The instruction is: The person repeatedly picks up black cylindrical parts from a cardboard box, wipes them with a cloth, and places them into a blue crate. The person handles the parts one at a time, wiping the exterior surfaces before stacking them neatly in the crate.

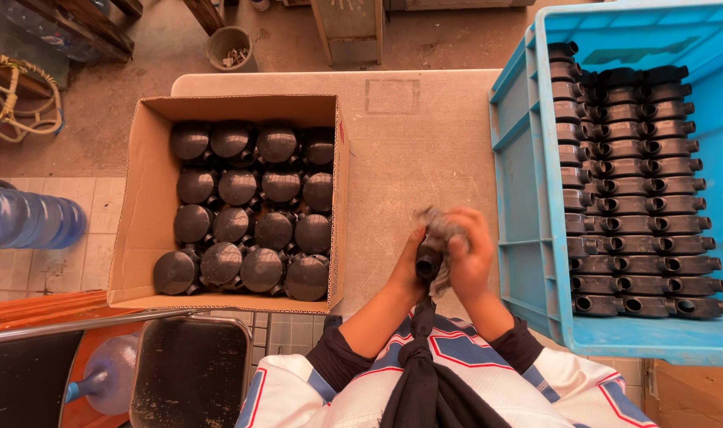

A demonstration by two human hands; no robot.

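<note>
Two containers flank your hands on the pale table [409,143], and the view reads from left to right as follows. At the far left lie a blue water bottle [28,222] on its side and, below it, a dark metal bin [191,372]. Next comes the open cardboard box [143,198], packed with black round-capped fittings [238,188] set in four rows, caps upward and touching one another. To the right of the box, over the near edge of the table, your left hand [411,265] is clenched around the black pipe fitting [429,260]: a short, dark, matte plastic piece whose round open end faces the camera, held upright between both hands. Its upper part is hidden by a crumpled grey cloth [436,222], which is blurred. Your right hand [471,257] is curled against the fitting and the cloth from the other side, fingers closed over them; which of the two the fingertips press cannot be told. At the far right stands the blue plastic crate [520,182], touching the table's edge, where black multi-socket fittings [642,206] lie stacked in neat horizontal rows with their round sockets showing.
</note>
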